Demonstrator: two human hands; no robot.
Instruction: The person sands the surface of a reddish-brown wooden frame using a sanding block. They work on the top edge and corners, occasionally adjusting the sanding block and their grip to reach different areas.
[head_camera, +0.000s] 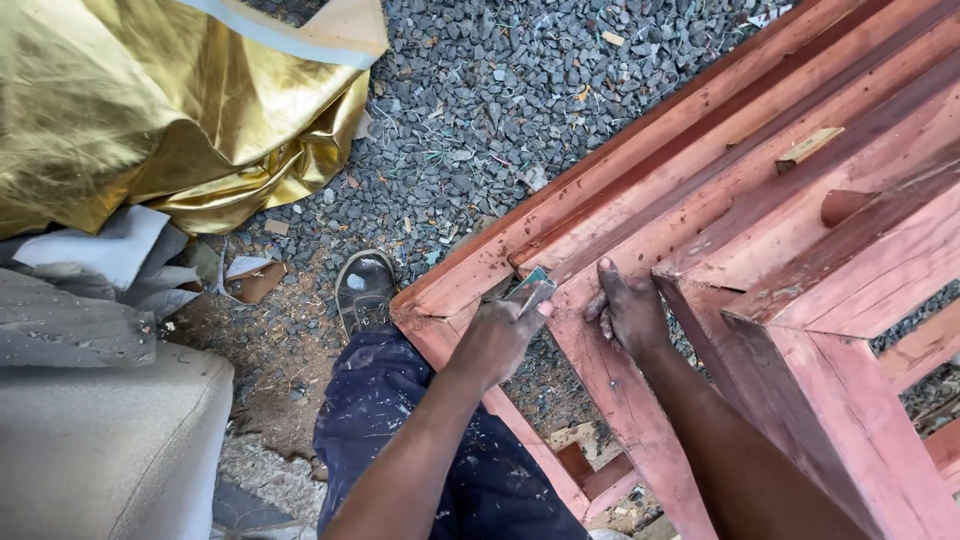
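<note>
A reddish-brown wooden frame (700, 150) with several rails lies on gravel and fills the right half of the view. My left hand (497, 338) is shut on a small flat metal scraper (531, 289), its blade set against the inner corner of the frame. My right hand (630, 312) rests on a rail just right of that corner, fingers spread and pressing on the wood, holding nothing. A thick upright post (850, 400) of the frame stands to the right of my right forearm.
Grey gravel (480, 90) covers the ground. Crumpled gold foil fabric (150, 100) lies at top left, with a grey cushion (100, 440) below it. My shoe (365, 285) and paint-spattered navy trouser leg (400, 400) sit beside the frame's corner. Wood scraps (575, 450) lie under the frame.
</note>
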